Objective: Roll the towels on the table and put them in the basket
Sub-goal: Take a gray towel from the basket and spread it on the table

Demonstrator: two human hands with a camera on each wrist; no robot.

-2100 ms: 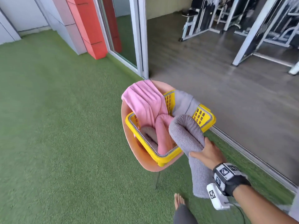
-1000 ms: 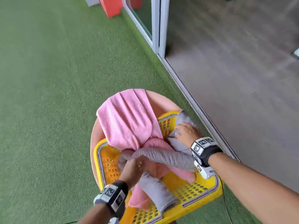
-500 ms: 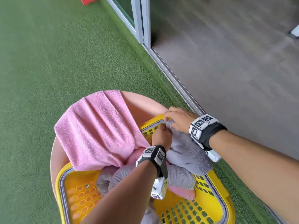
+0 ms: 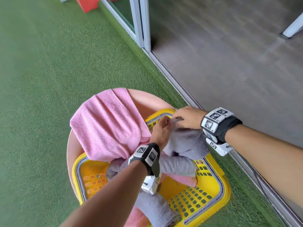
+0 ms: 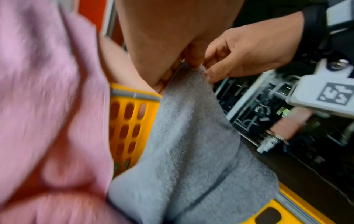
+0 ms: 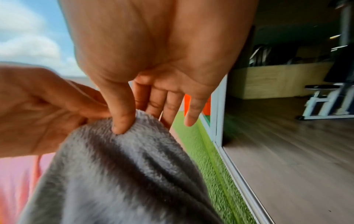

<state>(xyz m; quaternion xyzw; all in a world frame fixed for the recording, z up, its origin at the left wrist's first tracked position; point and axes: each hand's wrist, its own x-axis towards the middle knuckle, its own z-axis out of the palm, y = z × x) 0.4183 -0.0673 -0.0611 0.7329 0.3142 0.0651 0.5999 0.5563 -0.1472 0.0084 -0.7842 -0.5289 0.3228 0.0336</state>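
A yellow basket (image 4: 218, 192) sits on a round pink seat (image 4: 147, 100). A pink towel (image 4: 108, 123) hangs unrolled over its far left rim. Rolled grey towels (image 4: 177, 166) and a rolled pink one (image 4: 185, 179) lie inside. A loose grey towel (image 5: 191, 151) rises at the far corner. My left hand (image 4: 165, 123) and right hand (image 4: 177, 119) meet at that towel's top edge. Both pinch the edge, thumb against fingers, as the left wrist view (image 5: 172, 71) and the right wrist view (image 6: 134, 121) show.
Green turf (image 4: 49, 79) surrounds the seat. A metal door track (image 4: 180, 86) runs diagonally just right of the basket, with grey plank floor (image 4: 229, 54) beyond it. A red block (image 4: 86, 4) and a door frame (image 4: 139, 22) stand farther off.
My left hand left the rolled grey towel in the basket's middle and moved to the far corner. It joined my right hand on the loose grey towel's edge. The view shifted closer.
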